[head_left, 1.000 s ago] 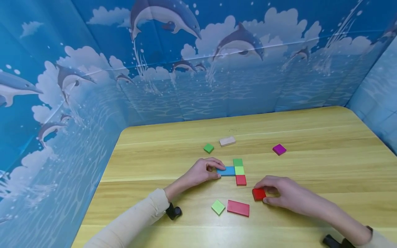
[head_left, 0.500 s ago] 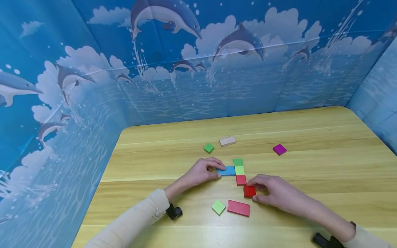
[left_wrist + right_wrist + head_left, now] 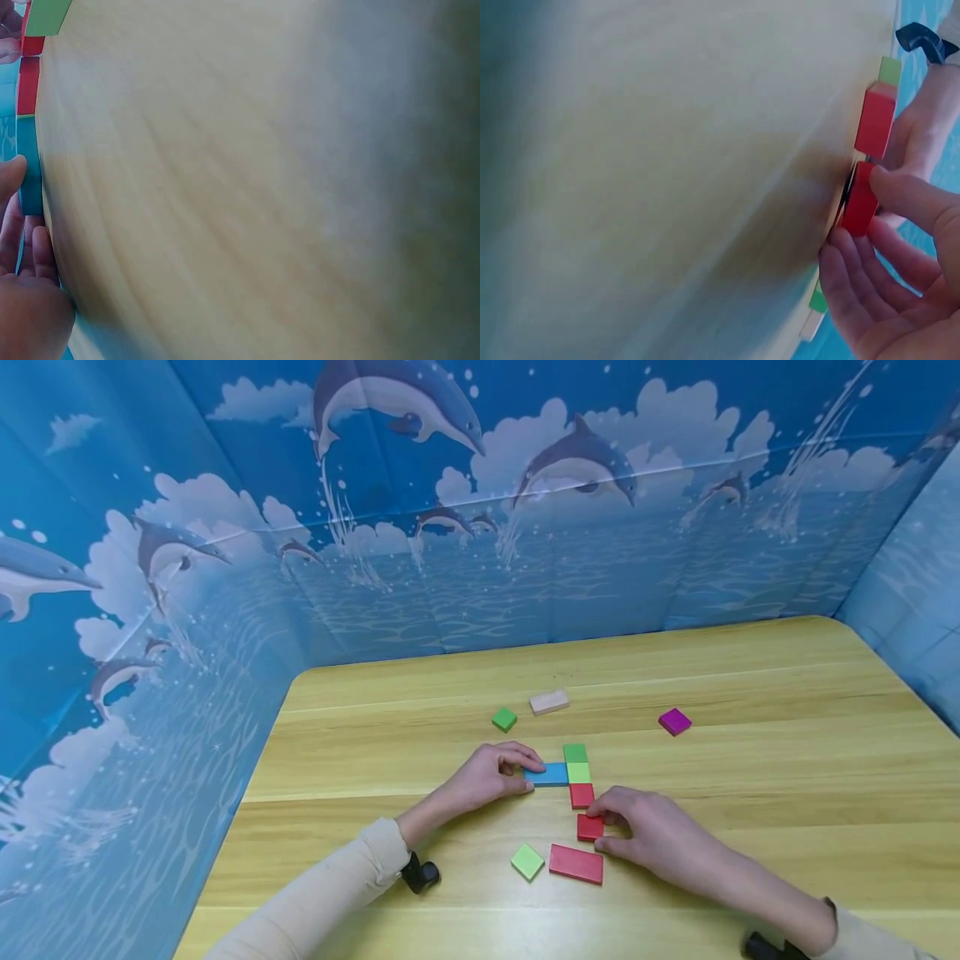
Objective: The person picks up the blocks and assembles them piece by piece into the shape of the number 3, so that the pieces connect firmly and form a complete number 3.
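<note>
My left hand (image 3: 487, 775) holds the left end of a flat blue rectangular block (image 3: 553, 774), thumb at its near side and a finger on top. Against the block's right end runs a short column: a green square block (image 3: 575, 752), a light green one (image 3: 578, 772) and a red one (image 3: 581, 796). In my right hand (image 3: 660, 835), thumb and fingertips pinch another red square block (image 3: 589, 827), just below that column with a small gap between. The right wrist view shows this red block (image 3: 861, 201) between thumb and fingertips, tilted off the table.
Toward the near edge lie a light green square block (image 3: 528, 862) and a larger red rectangular block (image 3: 576, 864). Farther back are a green block (image 3: 505, 719), a pale wooden block (image 3: 550, 702) and a purple block (image 3: 675, 722). A dolphin-print curtain (image 3: 465, 585) borders the wooden table.
My right hand has moved left with the red square block, bringing it from the right to just below the column. My left hand has stayed on the blue block.
</note>
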`<state>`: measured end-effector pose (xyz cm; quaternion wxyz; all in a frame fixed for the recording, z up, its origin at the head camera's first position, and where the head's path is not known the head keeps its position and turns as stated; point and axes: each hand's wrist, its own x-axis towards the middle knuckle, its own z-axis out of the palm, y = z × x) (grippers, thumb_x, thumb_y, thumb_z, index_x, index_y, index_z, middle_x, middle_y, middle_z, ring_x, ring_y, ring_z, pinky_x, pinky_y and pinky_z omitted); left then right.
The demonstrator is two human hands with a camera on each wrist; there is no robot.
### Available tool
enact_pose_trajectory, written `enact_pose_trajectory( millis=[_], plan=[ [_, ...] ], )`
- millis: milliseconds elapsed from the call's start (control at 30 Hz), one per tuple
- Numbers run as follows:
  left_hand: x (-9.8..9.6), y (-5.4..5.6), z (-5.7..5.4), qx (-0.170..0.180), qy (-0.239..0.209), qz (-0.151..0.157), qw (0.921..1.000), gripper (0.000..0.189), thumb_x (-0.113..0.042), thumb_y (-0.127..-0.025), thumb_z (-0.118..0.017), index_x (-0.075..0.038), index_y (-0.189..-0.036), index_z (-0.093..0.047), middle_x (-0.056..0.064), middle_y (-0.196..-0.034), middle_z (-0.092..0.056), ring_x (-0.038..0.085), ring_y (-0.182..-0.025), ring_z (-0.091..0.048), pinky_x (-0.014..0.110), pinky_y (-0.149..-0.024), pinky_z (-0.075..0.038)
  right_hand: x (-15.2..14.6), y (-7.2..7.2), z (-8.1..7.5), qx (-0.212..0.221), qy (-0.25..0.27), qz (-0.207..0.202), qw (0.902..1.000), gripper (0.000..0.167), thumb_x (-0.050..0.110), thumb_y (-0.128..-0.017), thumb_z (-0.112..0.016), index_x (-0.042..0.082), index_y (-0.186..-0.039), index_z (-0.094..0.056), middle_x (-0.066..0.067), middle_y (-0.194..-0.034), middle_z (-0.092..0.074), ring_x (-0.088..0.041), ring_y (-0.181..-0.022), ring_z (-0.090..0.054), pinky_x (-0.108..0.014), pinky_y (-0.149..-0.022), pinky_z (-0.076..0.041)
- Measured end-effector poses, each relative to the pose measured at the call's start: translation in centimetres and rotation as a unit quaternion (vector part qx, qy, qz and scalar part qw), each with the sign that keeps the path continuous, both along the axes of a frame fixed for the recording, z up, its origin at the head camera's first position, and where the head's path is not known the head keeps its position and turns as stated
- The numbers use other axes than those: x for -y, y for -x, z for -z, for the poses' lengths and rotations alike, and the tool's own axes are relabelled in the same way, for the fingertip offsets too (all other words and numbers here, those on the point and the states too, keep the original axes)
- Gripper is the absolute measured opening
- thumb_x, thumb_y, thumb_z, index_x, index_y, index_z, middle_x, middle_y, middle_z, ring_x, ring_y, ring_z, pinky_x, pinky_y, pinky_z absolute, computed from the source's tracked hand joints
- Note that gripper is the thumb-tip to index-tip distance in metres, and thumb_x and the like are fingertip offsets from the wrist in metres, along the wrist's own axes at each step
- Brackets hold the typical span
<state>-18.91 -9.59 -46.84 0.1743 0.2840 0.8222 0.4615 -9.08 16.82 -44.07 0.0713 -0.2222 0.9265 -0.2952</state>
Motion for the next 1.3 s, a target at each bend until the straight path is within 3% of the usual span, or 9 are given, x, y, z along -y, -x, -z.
enact_pose_trajectory(
  millis=[67,133,267,367,633,833,1300],
  plan=[
    [0.0,-0.1,0.0,0.002,-0.004,-0.001,1.0000,0.023,-0.007,-0.088,-0.074,-0.011,-0.111,-0.076,-0.005,-0.118,-0.064,0.013,-0.106,-0.055,0.025,-0.074,-0.046,0.2,-0.1,0.1,-0.007,-0.006,0.005,0.9999,0.031,0.025,-0.079,-0.084,0.020,-0.107,-0.071,0.016,-0.097,-0.063,-0.005,-0.085,-0.057,-0.032,-0.076,-0.052],
    [-0.1,-0.5,-0.9,0.006,-0.007,0.001,1.0000,0.023,-0.004,-0.088,-0.073,-0.006,-0.111,-0.075,0.000,-0.120,-0.064,0.018,-0.108,-0.055,0.026,-0.074,-0.045,0.4,-0.1,0.2,-0.014,-0.011,0.009,0.9998,0.031,0.025,-0.078,-0.084,0.020,-0.106,-0.071,0.016,-0.095,-0.062,-0.004,-0.083,-0.055,-0.031,-0.074,-0.051],
    [-0.1,-0.4,-0.9,0.006,-0.005,0.000,1.0000,0.023,-0.005,-0.088,-0.072,-0.007,-0.112,-0.075,-0.003,-0.119,-0.064,0.016,-0.107,-0.056,0.026,-0.074,-0.046,0.6,-0.2,0.3,-0.023,-0.016,0.015,0.9995,0.031,0.026,-0.076,-0.085,0.020,-0.103,-0.071,0.017,-0.091,-0.060,-0.003,-0.079,-0.054,-0.029,-0.072,-0.051],
    [0.0,0.0,0.0,0.002,-0.002,-0.001,1.0000,0.023,-0.008,-0.088,-0.074,-0.012,-0.111,-0.076,-0.011,-0.116,-0.064,0.009,-0.103,-0.055,0.024,-0.074,-0.046,0.7,-0.1,0.3,-0.023,-0.013,0.017,0.9995,0.030,0.027,-0.077,-0.085,0.021,-0.103,-0.071,0.017,-0.091,-0.060,-0.003,-0.079,-0.054,-0.029,-0.072,-0.051],
    [0.1,0.1,0.0,0.002,-0.007,0.001,1.0000,0.023,-0.009,-0.088,-0.074,-0.013,-0.110,-0.077,-0.010,-0.116,-0.064,0.013,-0.101,-0.056,0.024,-0.073,-0.046,0.5,0.2,0.4,-0.022,0.004,0.012,0.9997,0.026,0.021,-0.080,-0.082,0.021,-0.103,-0.072,0.017,-0.090,-0.061,-0.003,-0.078,-0.054,-0.026,-0.070,-0.050],
    [0.1,0.1,0.1,0.004,-0.009,0.005,0.9999,0.023,-0.008,-0.088,-0.074,-0.011,-0.111,-0.076,-0.010,-0.116,-0.064,0.011,-0.102,-0.056,0.024,-0.073,-0.046,0.6,0.2,0.3,-0.008,0.012,0.020,0.9997,0.025,0.021,-0.079,-0.083,0.021,-0.102,-0.072,0.016,-0.086,-0.059,-0.005,-0.075,-0.052,-0.025,-0.066,-0.048],
    [0.1,0.1,0.1,0.004,-0.007,0.004,1.0000,0.024,-0.007,-0.088,-0.074,-0.011,-0.111,-0.076,-0.009,-0.118,-0.064,0.010,-0.101,-0.056,0.024,-0.073,-0.046,0.9,0.4,0.2,-0.022,0.005,0.019,0.9996,0.025,0.027,-0.078,-0.085,0.023,-0.098,-0.072,0.017,-0.082,-0.056,-0.004,-0.073,-0.050,-0.023,-0.063,-0.045]
  ],
)
